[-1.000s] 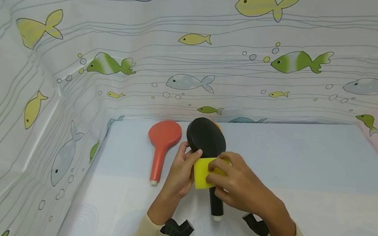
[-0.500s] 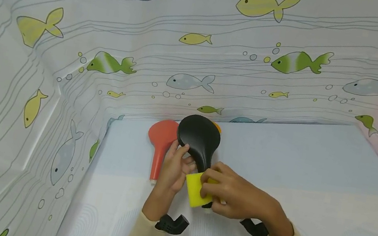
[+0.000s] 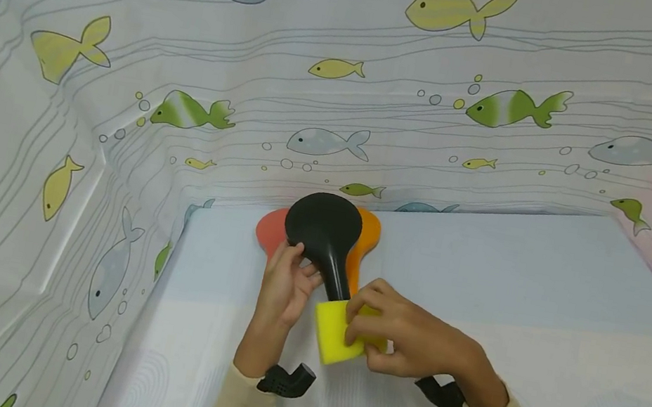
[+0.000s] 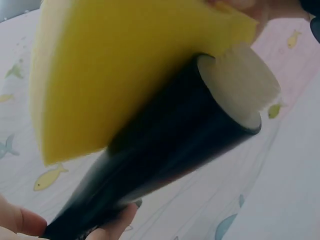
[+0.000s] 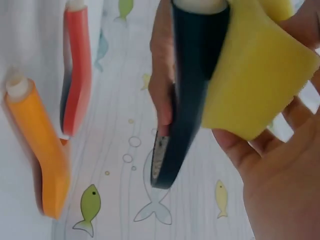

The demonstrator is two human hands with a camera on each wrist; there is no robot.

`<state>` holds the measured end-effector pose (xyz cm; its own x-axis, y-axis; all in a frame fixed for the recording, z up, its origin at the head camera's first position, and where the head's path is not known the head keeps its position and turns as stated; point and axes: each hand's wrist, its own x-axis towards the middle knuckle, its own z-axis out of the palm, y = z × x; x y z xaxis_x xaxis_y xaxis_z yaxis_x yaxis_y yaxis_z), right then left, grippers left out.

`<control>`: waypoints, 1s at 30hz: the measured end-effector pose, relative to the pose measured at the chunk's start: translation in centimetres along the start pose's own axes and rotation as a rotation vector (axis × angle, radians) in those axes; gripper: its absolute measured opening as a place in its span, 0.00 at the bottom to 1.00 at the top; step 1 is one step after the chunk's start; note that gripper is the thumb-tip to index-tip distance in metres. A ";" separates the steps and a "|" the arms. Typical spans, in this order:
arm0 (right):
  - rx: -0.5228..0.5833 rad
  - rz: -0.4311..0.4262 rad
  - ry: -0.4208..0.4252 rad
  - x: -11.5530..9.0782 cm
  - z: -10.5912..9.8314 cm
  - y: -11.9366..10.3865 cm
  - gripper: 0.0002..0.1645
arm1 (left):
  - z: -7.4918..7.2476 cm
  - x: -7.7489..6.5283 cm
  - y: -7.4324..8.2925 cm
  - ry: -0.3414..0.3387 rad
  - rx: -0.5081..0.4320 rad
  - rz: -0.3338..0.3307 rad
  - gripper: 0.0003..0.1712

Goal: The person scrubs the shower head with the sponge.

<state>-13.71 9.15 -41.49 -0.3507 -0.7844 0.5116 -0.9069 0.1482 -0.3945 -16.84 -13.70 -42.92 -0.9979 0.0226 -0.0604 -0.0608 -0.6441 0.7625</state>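
Note:
My left hand (image 3: 286, 282) holds a black shower head (image 3: 323, 221) near its neck, the thumb at the head's edge. Its smooth back faces up in the head view. The right hand (image 3: 401, 333) grips a yellow sponge (image 3: 334, 333) against the handle. Seen from the left wrist, the sponge (image 4: 115, 75) lies along the black handle (image 4: 170, 125), close to the pale threaded end (image 4: 242, 82). In the right wrist view, part of the speckled spray face (image 5: 160, 155) shows beside the left fingers (image 5: 162, 95).
On the table (image 3: 478, 292) behind the black one lie a red shower head (image 3: 269, 227) and an orange shower head (image 3: 369, 230), both partly covered in the head view. A fish-printed sheet (image 3: 256, 78) rises at the back and left.
The black shower head has moved left and turned, so its smooth back faces up and more of the orange one shows. The sponge has slid from the neck down onto the handle.

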 end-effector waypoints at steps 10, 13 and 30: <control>-0.145 0.320 0.293 0.1 0.3 1.5 0.17 | 0.9 -0.5 -1.1 -0.093 0.062 -0.068 0.18; -0.131 0.411 0.355 0.0 0.3 1.8 0.19 | 1.1 -0.6 -1.3 -0.116 0.080 -0.079 0.19; 0.082 0.167 0.046 -2.1 0.7 -0.3 0.24 | -0.1 0.0 -1.2 -0.030 0.008 -0.078 0.25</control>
<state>-12.50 10.34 -42.98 -0.5064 -0.7246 0.4674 -0.8141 0.2229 -0.5363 -16.74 -13.01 -43.85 -0.9903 0.0954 -0.1010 -0.1387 -0.6332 0.7614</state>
